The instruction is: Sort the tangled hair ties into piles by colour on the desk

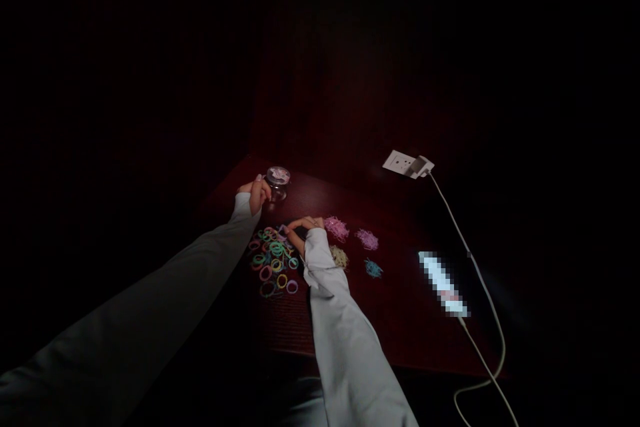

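My left hand (257, 193) is curled against the left side of a small clear jar (279, 192) with a lid that has a pinkish picture on it. The jar stands upright near the back of the dark red table. Over the far right edge of a pile of colourful hair ties (275, 250), my right hand (304, 229) has thumb and forefinger brought together on a purplish hair tie (283, 231). Dim light hides the exact finger contact. The loose ties are pink, green, yellow and purple rings.
Right of my right hand lie small heaps of thin bands: pink (337, 228), lilac (367, 239), cream (339, 257) and teal (373, 268). A lit phone (443, 282) lies further right, its white cable (487, 290) running to a charger in a wall socket (399, 163).
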